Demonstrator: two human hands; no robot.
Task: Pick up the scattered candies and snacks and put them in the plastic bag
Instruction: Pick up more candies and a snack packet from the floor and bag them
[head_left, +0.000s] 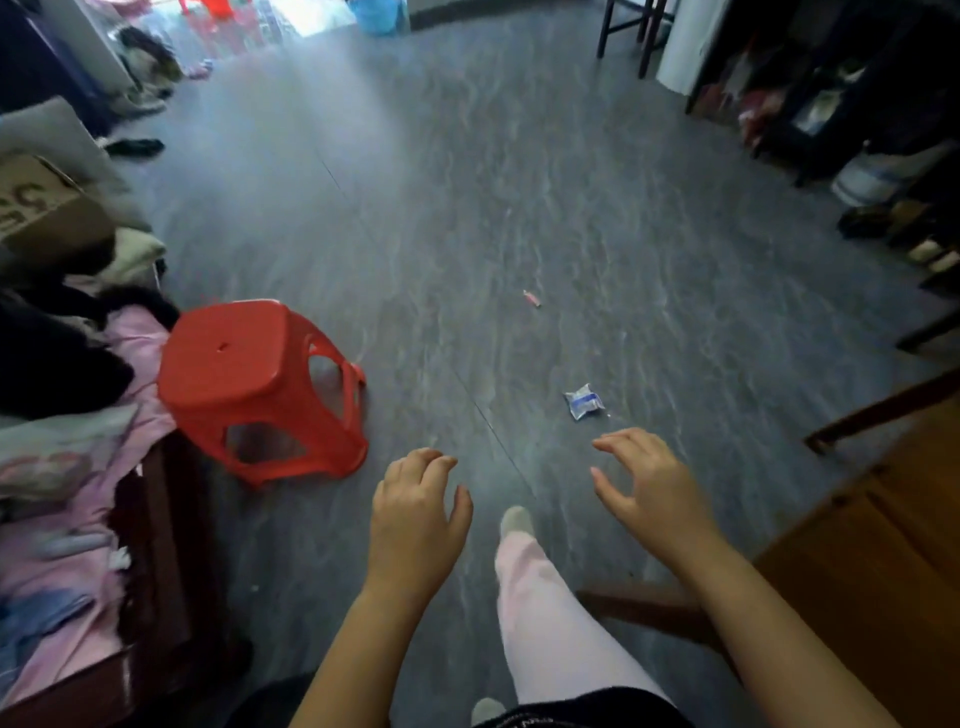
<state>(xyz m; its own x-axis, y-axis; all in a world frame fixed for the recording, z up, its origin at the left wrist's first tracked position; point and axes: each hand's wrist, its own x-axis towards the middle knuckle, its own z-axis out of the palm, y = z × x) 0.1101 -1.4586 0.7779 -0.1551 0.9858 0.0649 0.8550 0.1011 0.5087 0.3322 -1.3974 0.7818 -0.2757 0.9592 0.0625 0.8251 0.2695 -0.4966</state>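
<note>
Head view: L hand (415, 514) & R hand (649, 483) both empty, fingers loosely curled, blue-white snack packet (584, 401) on floor (467, 208) just ahead of R fingertips, pink candy (532, 298) farther out, so prob. best to pinch packet's crimped edge w/ R; red stool (254, 384) left of L hand, open floor ahead, bag not in view.

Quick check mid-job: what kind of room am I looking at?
Probably a lived-in room at home: a red plastic stool on the grey floor, piled clothes at the left, and a cardboard box behind them.
</note>
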